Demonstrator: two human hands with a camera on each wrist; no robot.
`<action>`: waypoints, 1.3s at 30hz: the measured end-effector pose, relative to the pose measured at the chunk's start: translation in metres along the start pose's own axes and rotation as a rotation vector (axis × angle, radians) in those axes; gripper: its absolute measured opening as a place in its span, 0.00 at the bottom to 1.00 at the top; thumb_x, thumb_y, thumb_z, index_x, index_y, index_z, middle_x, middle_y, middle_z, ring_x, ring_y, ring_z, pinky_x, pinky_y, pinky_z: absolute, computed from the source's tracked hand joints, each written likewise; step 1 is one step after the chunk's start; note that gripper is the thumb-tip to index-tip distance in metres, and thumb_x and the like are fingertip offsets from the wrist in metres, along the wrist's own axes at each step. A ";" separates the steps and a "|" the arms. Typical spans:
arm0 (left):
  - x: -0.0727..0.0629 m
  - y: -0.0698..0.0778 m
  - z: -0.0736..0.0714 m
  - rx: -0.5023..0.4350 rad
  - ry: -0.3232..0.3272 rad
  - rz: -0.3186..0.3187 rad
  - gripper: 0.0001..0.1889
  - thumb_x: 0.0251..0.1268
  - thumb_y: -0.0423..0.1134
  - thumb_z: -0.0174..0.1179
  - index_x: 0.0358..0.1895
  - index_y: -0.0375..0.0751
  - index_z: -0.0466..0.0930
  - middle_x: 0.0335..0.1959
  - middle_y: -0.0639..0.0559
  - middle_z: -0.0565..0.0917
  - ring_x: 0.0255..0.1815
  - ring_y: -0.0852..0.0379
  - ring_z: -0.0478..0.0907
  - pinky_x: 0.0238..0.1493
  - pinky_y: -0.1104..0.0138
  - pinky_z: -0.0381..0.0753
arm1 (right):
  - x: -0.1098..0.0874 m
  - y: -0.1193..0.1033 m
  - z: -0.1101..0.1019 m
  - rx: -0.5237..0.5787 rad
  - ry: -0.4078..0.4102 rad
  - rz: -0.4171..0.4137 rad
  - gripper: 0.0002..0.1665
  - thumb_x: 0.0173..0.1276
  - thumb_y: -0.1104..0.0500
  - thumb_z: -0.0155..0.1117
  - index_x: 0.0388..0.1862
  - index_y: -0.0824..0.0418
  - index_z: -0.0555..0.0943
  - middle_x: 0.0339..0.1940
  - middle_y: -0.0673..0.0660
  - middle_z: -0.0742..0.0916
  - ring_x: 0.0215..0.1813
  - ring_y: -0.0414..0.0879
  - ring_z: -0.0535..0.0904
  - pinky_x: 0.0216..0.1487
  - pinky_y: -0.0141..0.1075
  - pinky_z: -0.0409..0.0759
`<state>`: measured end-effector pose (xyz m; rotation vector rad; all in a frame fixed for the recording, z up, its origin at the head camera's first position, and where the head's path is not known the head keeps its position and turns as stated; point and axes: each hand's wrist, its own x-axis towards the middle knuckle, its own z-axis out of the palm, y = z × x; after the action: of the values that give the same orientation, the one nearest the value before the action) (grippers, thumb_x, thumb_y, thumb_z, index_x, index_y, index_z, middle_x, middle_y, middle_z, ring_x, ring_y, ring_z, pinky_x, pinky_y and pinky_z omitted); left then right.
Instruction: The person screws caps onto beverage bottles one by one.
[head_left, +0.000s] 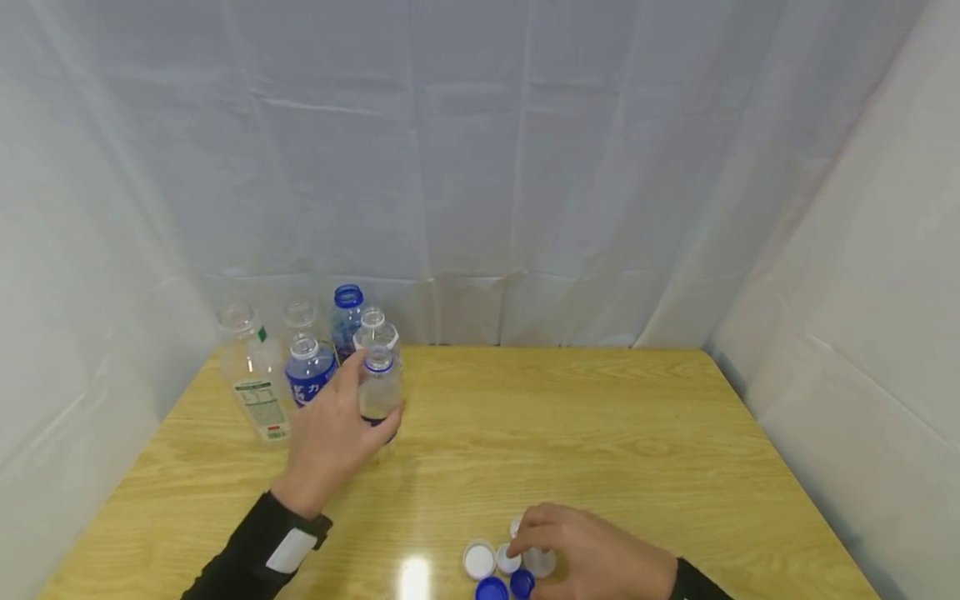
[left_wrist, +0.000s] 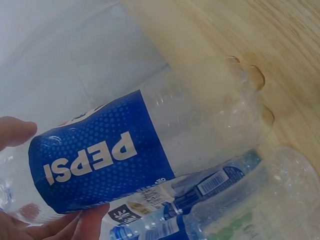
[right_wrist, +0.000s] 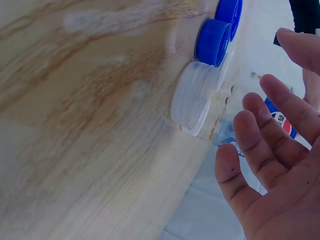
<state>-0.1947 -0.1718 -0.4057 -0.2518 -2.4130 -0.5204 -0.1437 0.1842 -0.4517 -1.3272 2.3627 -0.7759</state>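
Note:
My left hand (head_left: pixel 333 442) grips a clear plastic Pepsi bottle (head_left: pixel 379 393) around its upper part, thumb on one side and fingers on the other. Its blue label (left_wrist: pixel 100 155) reads PEPSI in the left wrist view. The bottle's neck has a blue ring and no cap on it. I cannot tell whether its base touches the table. Over a cluster of bottle caps hovers my right hand (head_left: pixel 588 550), its fingers relaxed and apart in the right wrist view. Near it lie a white cap (head_left: pixel 479 561), a translucent cap (right_wrist: pixel 190 95) and a blue cap (right_wrist: pixel 212 42).
Several uncapped bottles stand at the table's back left: a tall clear one with a pale label (head_left: pixel 261 404), a blue-labelled one (head_left: pixel 309 371), and a blue-tinted one (head_left: pixel 348 321). White sheeting (head_left: pixel 480 167) hangs behind and beside the wooden table (head_left: pixel 555 417).

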 end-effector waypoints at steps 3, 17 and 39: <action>-0.001 0.006 -0.003 -0.018 0.014 0.020 0.44 0.52 0.54 0.77 0.70 0.34 0.71 0.49 0.36 0.89 0.38 0.41 0.88 0.29 0.53 0.85 | 0.000 -0.001 0.000 0.022 0.002 -0.005 0.18 0.75 0.49 0.69 0.61 0.47 0.84 0.57 0.43 0.83 0.55 0.32 0.78 0.52 0.27 0.81; -0.015 0.035 -0.021 -0.005 0.086 0.245 0.44 0.45 0.55 0.78 0.67 0.39 0.74 0.41 0.45 0.90 0.34 0.50 0.87 0.31 0.60 0.84 | 0.002 -0.002 0.004 0.043 0.016 0.007 0.18 0.76 0.45 0.67 0.60 0.47 0.85 0.54 0.42 0.85 0.53 0.30 0.79 0.52 0.27 0.81; -0.033 0.061 -0.030 -0.119 0.044 0.350 0.43 0.42 0.50 0.79 0.67 0.46 0.75 0.51 0.52 0.87 0.39 0.58 0.86 0.29 0.68 0.82 | 0.008 -0.003 0.009 0.039 0.000 -0.044 0.22 0.73 0.35 0.66 0.58 0.43 0.85 0.46 0.41 0.85 0.45 0.29 0.77 0.48 0.24 0.78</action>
<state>-0.1342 -0.1314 -0.3868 -0.6920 -2.2312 -0.5011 -0.1410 0.1729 -0.4575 -1.3673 2.3140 -0.8299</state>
